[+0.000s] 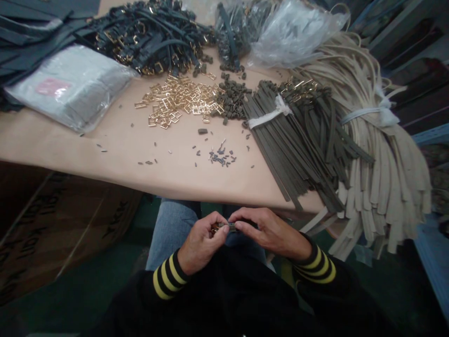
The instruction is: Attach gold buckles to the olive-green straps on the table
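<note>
Just off the table's front edge, above my lap, my two hands meet at a small piece. My left hand (205,238) is closed round its gold buckle (214,228), which shows only in part between thumb and fingers. My right hand (271,232) pinches the dark strap end (232,227) beside it between thumb and forefinger. Fingers hide most of the piece. On the table in front lie small dark pins (220,159), scattered loosely. Beyond them are a pile of gold buckles (185,98) and a heap of small olive loops (233,96).
A tied bundle of olive straps (284,145) lies on the right, beside long beige straps (379,173) hanging over the table edge. Black buckled straps (150,37) and clear plastic bags (291,35) are at the back. A wrapped packet (73,89) rests at left; below stands a cardboard box (70,224).
</note>
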Action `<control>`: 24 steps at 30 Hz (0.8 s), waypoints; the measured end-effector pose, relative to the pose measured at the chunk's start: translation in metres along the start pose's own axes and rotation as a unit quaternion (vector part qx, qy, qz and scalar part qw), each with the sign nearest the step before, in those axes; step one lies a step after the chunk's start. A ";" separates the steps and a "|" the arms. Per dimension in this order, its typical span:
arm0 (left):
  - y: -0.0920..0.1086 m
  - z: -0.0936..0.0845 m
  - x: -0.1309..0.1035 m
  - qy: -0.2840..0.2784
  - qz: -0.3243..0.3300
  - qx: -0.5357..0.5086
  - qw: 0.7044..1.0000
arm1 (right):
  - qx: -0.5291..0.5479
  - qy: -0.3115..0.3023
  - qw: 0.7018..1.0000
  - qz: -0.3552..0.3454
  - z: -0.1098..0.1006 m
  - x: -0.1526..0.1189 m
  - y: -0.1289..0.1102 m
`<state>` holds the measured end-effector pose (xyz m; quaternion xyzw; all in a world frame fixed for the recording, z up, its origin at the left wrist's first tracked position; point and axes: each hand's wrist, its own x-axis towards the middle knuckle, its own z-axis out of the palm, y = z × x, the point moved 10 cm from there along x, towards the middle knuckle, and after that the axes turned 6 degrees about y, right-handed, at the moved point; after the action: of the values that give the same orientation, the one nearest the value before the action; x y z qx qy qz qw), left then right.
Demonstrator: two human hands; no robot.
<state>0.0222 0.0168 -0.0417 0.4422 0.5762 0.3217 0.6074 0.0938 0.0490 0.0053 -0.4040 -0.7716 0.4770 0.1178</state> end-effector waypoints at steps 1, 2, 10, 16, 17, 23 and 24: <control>0.001 0.000 0.000 0.002 0.003 0.007 1.000 | 0.015 -0.021 1.000 0.002 0.005 0.000 0.000; 0.001 -0.001 0.000 0.003 0.003 0.009 1.000 | 0.025 -0.035 0.999 0.003 0.009 0.000 0.000; -0.001 -0.006 0.001 0.020 -0.028 -0.011 0.999 | 0.016 -0.027 0.999 0.031 0.008 -0.002 0.008; 0.001 -0.007 0.002 0.024 -0.018 0.035 0.999 | 0.032 -0.020 0.998 0.041 0.010 -0.003 0.010; 0.002 -0.007 0.002 0.022 -0.013 0.045 0.999 | 0.025 -0.015 0.999 0.044 0.010 -0.003 0.011; 0.003 -0.006 0.000 0.015 -0.006 0.064 0.998 | -0.006 -0.040 0.995 0.087 0.013 -0.010 0.021; 0.003 -0.006 0.000 0.017 -0.009 0.061 0.998 | 0.007 -0.057 0.994 0.091 0.016 -0.012 0.021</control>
<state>0.0166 0.0192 -0.0392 0.4680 0.6087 0.2881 0.5723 0.1038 0.0345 -0.0178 -0.4441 -0.7338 0.5130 0.0323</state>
